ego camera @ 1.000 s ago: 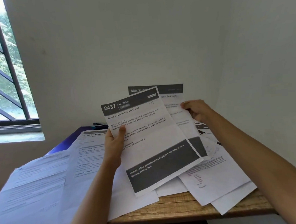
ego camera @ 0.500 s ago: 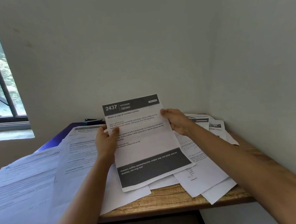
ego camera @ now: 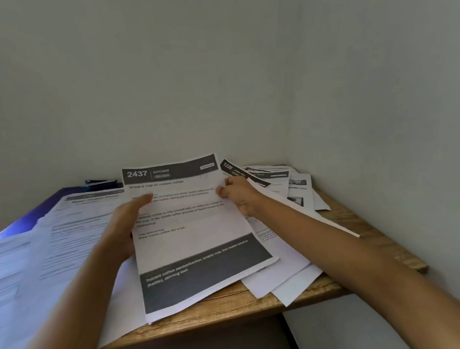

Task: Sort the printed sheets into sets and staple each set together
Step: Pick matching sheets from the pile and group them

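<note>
A: Holding what, were they?
B: Both. Left grip (ego camera: 129, 225) and right grip (ego camera: 238, 197) pinched the 2437 sheet (ego camera: 195, 239) by its side edges, over loose sheets (ego camera: 282, 277) on the worktop (ego camera: 232, 307).

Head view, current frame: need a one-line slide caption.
Left hand and right hand grip sheet 2437 by its side edges over a wooden table strewn with loose printouts.
</note>
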Motion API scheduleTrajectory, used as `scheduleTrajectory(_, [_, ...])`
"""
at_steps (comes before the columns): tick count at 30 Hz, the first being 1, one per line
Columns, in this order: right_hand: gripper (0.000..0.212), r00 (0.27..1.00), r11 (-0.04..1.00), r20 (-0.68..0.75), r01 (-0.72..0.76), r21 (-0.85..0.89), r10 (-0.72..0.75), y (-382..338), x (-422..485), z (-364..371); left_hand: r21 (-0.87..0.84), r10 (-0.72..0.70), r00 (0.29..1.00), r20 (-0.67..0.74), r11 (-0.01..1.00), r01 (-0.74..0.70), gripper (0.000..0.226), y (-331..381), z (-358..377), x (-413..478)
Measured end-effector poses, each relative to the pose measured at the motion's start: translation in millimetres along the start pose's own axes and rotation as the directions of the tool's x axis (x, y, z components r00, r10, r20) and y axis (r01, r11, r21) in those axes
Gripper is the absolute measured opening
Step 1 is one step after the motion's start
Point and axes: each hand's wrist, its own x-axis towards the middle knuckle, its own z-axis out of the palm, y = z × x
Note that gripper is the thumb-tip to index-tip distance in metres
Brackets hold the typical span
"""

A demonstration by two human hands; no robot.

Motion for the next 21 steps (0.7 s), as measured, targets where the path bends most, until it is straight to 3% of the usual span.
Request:
scheduleTrajectory(4, [0.005, 0.992, 0.994, 0.057, -0.11, -0.005, 0.11, -12, 4, -12, 0.096, 0.015, 0.999, -0.04, 0.995, -0.011, 0.008, -8, -1, 3])
scheduleTrajectory(6, [0.01, 0.995, 0.996, -0.045, -0.085, -0.021, 0.084, -23, 19, -33, 0.109, 0.023, 0.998, -0.058, 0.994, -0.017, 0.007, -10, 1, 4])
scheduleTrajectory(7, [0.013, 0.987, 0.992, -0.158, -0.041, -0.123, 0.021, -27, 29, -48, 0.119, 0.028, 0.997, -0.066, 0.993, -0.02, 0.006, -10, 2, 5])
scheduleTrajectory(10, [0.016, 0.895, 0.797, -0.382, -0.05, -0.601, -0.232, -27, 51, -98, 0.144, 0.046, 0.996, -0.08, 0.989, -0.034, 0.005, -10, 4, 6])
scheduleTrajectory(12, [0.027, 0.899, 0.648, -0.379, -0.156, -0.746, -0.219, -15, 60, -125, 0.153, 0.055, 0.995, -0.088, 0.987, -0.041, 0.007, -9, 6, 5])
scheduleTrajectory(16, [0.054, 0.924, 0.464, -0.38, -0.322, -0.825, -0.036, 16, 91, -162, 0.169, 0.065, 0.993, -0.101, 0.985, -0.047, 0.003, -8, 8, 5])
scheduleTrajectory(18, [0.063, 0.922, 0.433, -0.384, -0.364, -0.825, 0.045, 32, 115, -176, 0.172, 0.069, 0.992, -0.106, 0.984, -0.05, 0.004, -7, 9, 5])
scheduleTrajectory(21, [0.063, 0.936, 0.416, -0.351, -0.33, -0.848, 0.027, 33, 108, -168, 0.178, 0.076, 0.992, -0.105, 0.982, -0.057, 0.004, -7, 11, 5])
